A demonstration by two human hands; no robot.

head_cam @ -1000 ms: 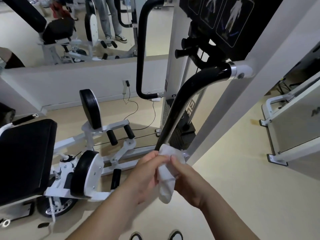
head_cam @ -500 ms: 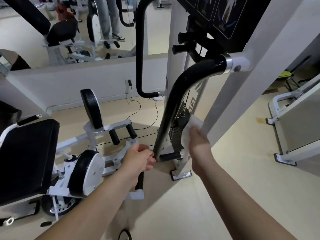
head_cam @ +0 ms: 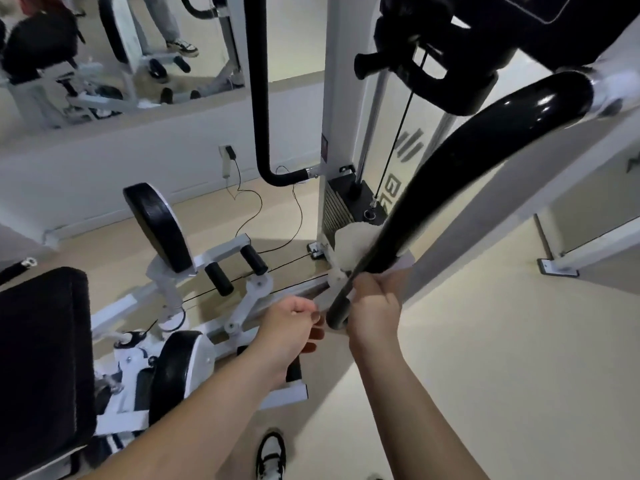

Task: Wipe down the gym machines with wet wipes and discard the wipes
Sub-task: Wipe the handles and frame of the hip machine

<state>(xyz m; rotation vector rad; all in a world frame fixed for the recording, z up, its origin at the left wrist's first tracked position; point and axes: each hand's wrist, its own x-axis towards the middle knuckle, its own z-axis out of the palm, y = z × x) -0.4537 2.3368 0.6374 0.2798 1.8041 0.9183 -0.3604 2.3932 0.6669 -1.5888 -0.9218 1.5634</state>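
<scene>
A thick black curved bar (head_cam: 446, 174) of a white weight machine sweeps down from the upper right to a rounded end near my hands. A white wet wipe (head_cam: 349, 244) is bunched around the bar's lower part, just above that end. My right hand (head_cam: 375, 306) grips the bar with the wipe's lower edge under its fingers. My left hand (head_cam: 294, 323) hovers just left of the bar's end with its fingers loosely curled; whether it touches the wipe is unclear.
A white machine with black pads and rollers (head_cam: 166, 233) and a black seat (head_cam: 41, 358) fills the left. A second black bar (head_cam: 259, 98) and the weight stack (head_cam: 349, 209) stand behind. Cables trail on the floor. Another white frame (head_cam: 585, 251) stands on the right. My shoe (head_cam: 272, 452) is below.
My right hand has come down from the weight stack with the wipe and now wraps it round the lower end of the black bar. My left hand stays beside the bar's end.
</scene>
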